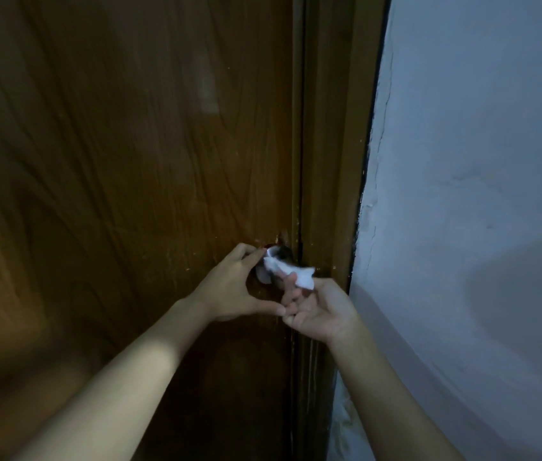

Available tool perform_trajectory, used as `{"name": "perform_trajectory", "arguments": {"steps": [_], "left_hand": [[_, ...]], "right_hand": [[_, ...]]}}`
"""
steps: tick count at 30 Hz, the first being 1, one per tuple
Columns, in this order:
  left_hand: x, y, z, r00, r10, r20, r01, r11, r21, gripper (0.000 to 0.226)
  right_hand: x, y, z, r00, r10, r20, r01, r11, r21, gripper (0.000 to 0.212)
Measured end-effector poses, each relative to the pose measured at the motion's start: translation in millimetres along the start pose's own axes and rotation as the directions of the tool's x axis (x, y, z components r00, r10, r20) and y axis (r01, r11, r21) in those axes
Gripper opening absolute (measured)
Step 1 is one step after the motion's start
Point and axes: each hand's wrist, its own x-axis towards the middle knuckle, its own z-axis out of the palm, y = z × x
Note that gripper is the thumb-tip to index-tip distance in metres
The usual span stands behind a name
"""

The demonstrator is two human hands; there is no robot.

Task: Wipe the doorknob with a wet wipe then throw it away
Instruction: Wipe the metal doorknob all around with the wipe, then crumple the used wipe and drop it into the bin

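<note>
Where the brown wooden door (113, 161) meets its frame (329, 161), a silver doorknob (279, 253) sticks out, and both of the person's bare hands are gathered at it. The white wet wipe (288, 272) is stretched across the front of the knob, one end lying against the metal at the left and the other bunched at the right, just beside the frame. The left hand (229, 287) comes in from the lower left; its fingers curl up to the left side of the knob near the wipe's end, and its thumb reaches down and right until it touches the fingers of the other hand. Whether the left grip actually pinches the wipe or only rests on the knob cannot be told, since that spot is small and dim. The right hand (318, 311) comes in from the lower right with its palm turned upward, and its grip is closed loosely on the bunched right end of the wipe, which shows above the fingers. Part of the knob is hidden behind the wipe and the fingers. To the right of the frame stands a pale, roughly plastered wall (462, 194). The scene is dimly lit, and both forearms are bare.
</note>
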Motion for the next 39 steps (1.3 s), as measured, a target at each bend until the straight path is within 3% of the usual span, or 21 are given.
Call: {"name": "perform_trajectory", "arguments": {"steps": [3, 7, 13, 16, 25, 33, 39], "left_hand": [[-1, 1, -2, 1.0, 0.003, 0.012, -0.003, 1.0, 0.007, 0.101], [-1, 6, -2, 0.999, -0.033, -0.003, 0.032, 0.997, -0.077, 0.093], [-27, 28, 22, 0.935, -0.06, -0.351, -0.022, 0.974, -0.225, 0.054], [-44, 57, 34, 0.902, -0.086, -0.422, -0.06, 0.945, -0.321, 0.029], [-107, 136, 79, 0.92, -0.142, -0.366, -0.023, 0.911, -0.412, 0.016], [-186, 196, 111, 0.923, -0.297, -0.246, 0.123, 0.831, -0.542, 0.015], [-237, 239, 135, 0.94, -0.32, -0.12, 0.193, 0.788, -0.585, 0.015]], "right_hand": [[-4, -18, -1, 0.994, -0.095, -0.053, 0.097, 0.995, 0.028, 0.027], [-22, -21, -15, 0.987, -0.162, -0.026, 0.152, 0.964, -0.217, 0.032], [-43, 2, -49, 0.993, -0.113, -0.027, 0.096, 0.931, -0.351, 0.033], [-57, 10, -58, 0.996, -0.084, -0.037, 0.063, 0.916, -0.397, 0.029], [-141, 26, -91, 0.999, -0.051, -0.01, 0.038, 0.847, -0.531, 0.022], [-223, 51, -126, 0.997, 0.073, -0.023, -0.075, 0.877, -0.475, 0.035], [-291, 65, -166, 0.998, -0.064, -0.02, 0.034, 0.744, -0.668, 0.018]]}}
